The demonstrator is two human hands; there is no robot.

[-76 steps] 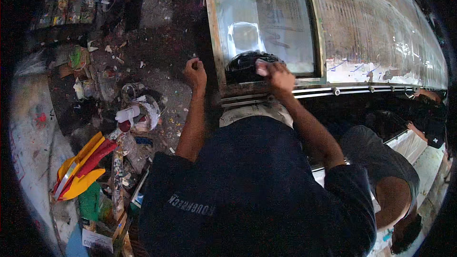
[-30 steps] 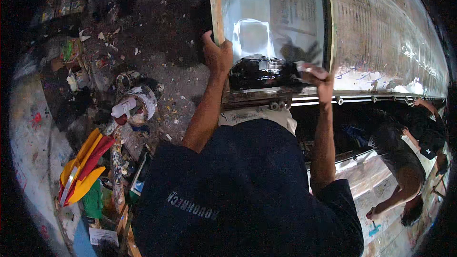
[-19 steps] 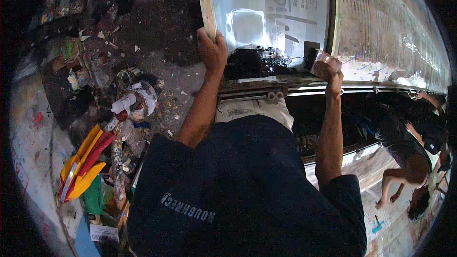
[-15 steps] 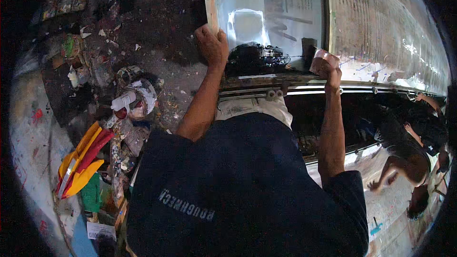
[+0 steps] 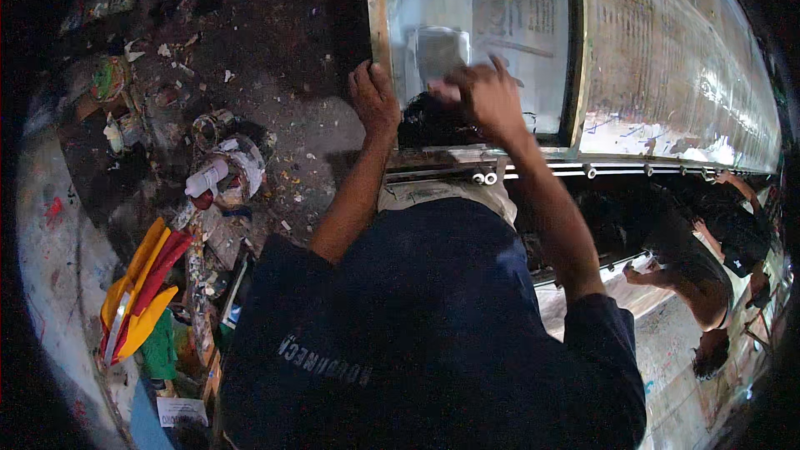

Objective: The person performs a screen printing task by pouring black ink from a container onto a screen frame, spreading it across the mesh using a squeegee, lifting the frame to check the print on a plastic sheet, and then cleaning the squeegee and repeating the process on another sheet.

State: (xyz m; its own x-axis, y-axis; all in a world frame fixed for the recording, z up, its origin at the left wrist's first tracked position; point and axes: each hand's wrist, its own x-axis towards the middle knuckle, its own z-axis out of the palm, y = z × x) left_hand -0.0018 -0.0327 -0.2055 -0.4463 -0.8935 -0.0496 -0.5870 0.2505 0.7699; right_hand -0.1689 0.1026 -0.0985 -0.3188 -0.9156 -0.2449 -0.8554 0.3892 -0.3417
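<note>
A screen frame [image 5: 378, 0] with wooden sides and a pale translucent mesh [image 5: 533, 100] lies in front of me, with a pool of black paste [image 5: 425, 123] along its near end. My left hand [image 5: 373, 96] grips the left side of the frame with fingers curled on it. My right hand [image 5: 492, 100] is over the mesh just above the paste, smeared by motion and closed on a small pinkish scraper [image 5: 447, 92], which is partly hidden behind the fingers.
The long stained table [image 5: 667, 58] extends right, with a metal rail [image 5: 550, 168] along its near edge. Co-workers [image 5: 692, 275] bend at the lower right. At left lie a littered floor [image 5: 275, 50], containers [image 5: 242, 175] and yellow-and-red objects [image 5: 142, 283].
My right hand has swung left from the frame's right edge to over the middle, with the scraper. My left hand, earlier held off the frame, is now on its left side.
</note>
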